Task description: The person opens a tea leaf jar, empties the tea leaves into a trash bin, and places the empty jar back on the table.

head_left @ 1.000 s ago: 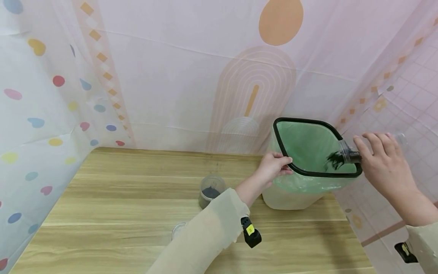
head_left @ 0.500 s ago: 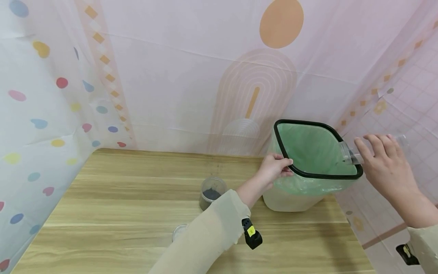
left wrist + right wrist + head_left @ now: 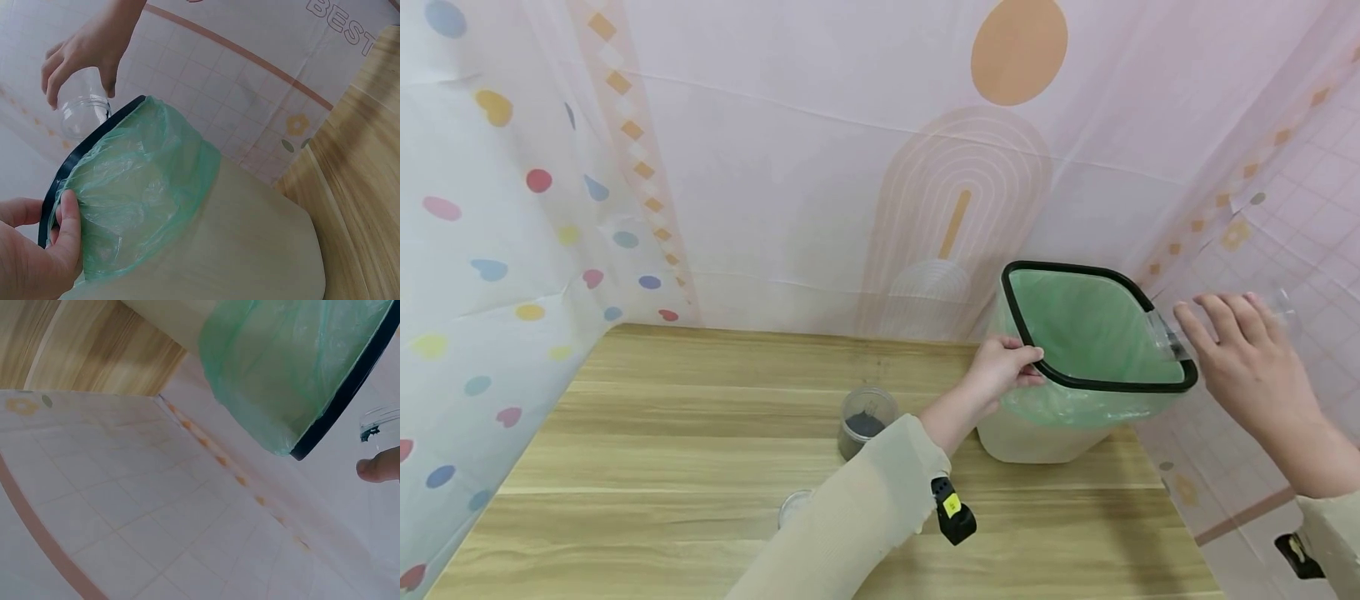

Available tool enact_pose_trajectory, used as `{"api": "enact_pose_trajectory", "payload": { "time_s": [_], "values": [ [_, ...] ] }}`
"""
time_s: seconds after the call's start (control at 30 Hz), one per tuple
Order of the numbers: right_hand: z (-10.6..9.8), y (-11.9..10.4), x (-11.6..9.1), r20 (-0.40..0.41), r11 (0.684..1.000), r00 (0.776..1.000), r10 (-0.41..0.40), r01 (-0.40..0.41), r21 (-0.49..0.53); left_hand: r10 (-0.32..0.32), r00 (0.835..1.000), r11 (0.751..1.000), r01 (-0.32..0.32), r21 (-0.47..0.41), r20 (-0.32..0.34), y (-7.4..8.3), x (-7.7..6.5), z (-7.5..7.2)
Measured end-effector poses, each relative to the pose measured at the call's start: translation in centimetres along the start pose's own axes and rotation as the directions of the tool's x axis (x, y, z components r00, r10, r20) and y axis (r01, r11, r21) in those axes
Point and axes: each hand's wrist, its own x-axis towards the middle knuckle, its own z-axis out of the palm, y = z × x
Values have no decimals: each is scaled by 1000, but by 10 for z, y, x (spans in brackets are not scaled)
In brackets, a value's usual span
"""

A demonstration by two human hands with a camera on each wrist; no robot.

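Note:
A pale trash bin (image 3: 1037, 446) with a black rim (image 3: 1120, 387) and a green liner bag (image 3: 1067, 321) stands at the table's right side. My left hand (image 3: 996, 368) pinches its near-left rim, the thumb over the liner in the left wrist view. At the bin's right side my right hand (image 3: 1251, 358) grips a clear jar (image 3: 84, 117), tipped with its mouth over the opening. A few dark bits (image 3: 370, 433) cling inside its mouth in the right wrist view. Left of the bin sits a clear cup (image 3: 867, 423) holding dark grey material.
A clear round lid or dish (image 3: 793, 505) lies on the wooden table (image 3: 700, 442), partly hidden by the left sleeve (image 3: 850, 508). Patterned fabric (image 3: 775, 183) hangs behind and at both sides. The bin stands close to the back and right fabric.
Dark material has slid out of the tipped jar into the bin, leaving the jar mostly see-through. My left hand keeps its hold on the rim; my right hand has barely moved.

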Motion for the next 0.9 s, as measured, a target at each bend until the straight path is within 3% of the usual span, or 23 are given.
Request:
{"api": "enact_pose_trajectory", "payload": {
  "time_s": [0.43,0.67,0.9],
  "values": [
    [1,5,-1,86,992,990,-109,114,-59,7,1000,1000,-7,7,-1,0,3,3],
    [0,0,-2,152,981,974,-170,183,-72,-5,1000,1000,5,11,-19,-2,4,3],
    [3,-3,-2,138,971,967,-214,226,-75,4,999,1000,-4,17,-36,-2,4,3]
  ]
}}
